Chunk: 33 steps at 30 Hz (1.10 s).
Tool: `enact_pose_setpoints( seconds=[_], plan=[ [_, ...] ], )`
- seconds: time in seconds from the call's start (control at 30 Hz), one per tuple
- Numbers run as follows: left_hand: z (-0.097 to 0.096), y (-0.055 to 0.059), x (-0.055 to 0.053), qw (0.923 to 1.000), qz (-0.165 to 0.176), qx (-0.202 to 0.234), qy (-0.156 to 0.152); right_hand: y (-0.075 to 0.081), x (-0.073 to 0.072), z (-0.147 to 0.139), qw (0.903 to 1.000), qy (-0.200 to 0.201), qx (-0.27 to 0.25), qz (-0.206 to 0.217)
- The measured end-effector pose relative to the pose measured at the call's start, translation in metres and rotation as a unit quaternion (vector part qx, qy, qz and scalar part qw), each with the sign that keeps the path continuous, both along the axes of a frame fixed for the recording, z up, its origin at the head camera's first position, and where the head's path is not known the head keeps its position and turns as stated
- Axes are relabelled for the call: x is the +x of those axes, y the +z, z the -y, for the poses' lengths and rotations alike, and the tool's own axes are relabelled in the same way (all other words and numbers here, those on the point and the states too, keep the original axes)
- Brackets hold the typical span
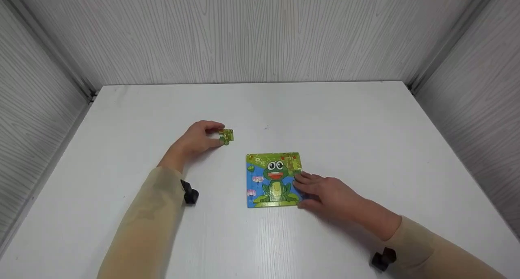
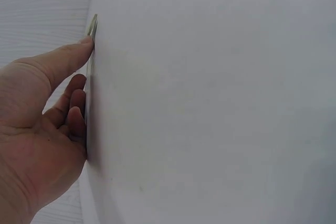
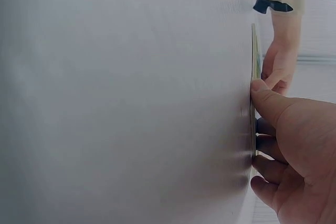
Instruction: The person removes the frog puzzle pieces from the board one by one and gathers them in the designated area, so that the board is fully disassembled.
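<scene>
My left hand (image 1: pixel 198 137) pinches a small green and yellow puzzle piece (image 1: pixel 228 135) between thumb and fingers, close to the table. In the left wrist view the piece (image 2: pixel 93 27) shows edge-on at the thumb tip. To its right and nearer me lies a square frog jigsaw puzzle (image 1: pixel 276 189), its picture of a green frog on blue water with pink flowers facing up. My right hand (image 1: pixel 331 193) rests at the puzzle's right edge, fingertips over its side and thumb at the lower right corner. The right wrist view has the board (image 3: pixel 254 51) edge-on beside the thumb.
Both objects are on a white table (image 1: pixel 345 120). Pale wood-grain panels (image 1: pixel 252 35) close it in at the back and both sides. Black mounts (image 1: pixel 189 193) are worn at both beige sleeves (image 1: pixel 140 218).
</scene>
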State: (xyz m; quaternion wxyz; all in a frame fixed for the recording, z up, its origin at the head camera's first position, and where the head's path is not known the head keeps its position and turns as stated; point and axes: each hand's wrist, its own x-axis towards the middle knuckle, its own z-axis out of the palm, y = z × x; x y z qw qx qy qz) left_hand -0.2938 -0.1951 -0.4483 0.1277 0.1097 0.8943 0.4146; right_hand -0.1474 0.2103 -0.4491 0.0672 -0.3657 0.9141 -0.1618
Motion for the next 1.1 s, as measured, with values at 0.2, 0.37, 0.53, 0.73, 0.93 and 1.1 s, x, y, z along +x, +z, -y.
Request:
enact_pose_setpoints(
  seconds=[0.2, 0.37, 0.53, 0.73, 0.93, 1.1],
  plan=[
    [0.003, -0.001, 0.001, 0.9999, 0.001, -0.009, -0.004, 0.0, 0.002, 0.0, 1.0, 0.0, 0.0, 0.002],
    [0.006, -0.002, 0.001, 1.0, -0.009, 0.004, -0.002, -0.001, 0.002, 0.0, 1.0, 0.003, -0.004, 0.0],
    [0.008, -0.001, 0.0, 0.9993, -0.011, 0.032, 0.018, -0.002, 0.0, 0.001, 1.0, 0.002, -0.002, 0.002],
    [0.003, 0.011, 0.002, 0.9969, -0.005, 0.059, 0.053, -0.003, -0.001, 0.001, 1.0, 0.005, 0.0, -0.003],
    [-0.015, 0.032, 0.007, 0.997, -0.033, 0.062, 0.033, -0.002, -0.001, -0.001, 1.0, 0.001, -0.003, -0.001],
    [-0.036, 0.047, 0.018, 0.9965, -0.052, 0.065, -0.008, -0.001, -0.001, -0.002, 1.0, 0.0, -0.003, 0.005]
  ],
)
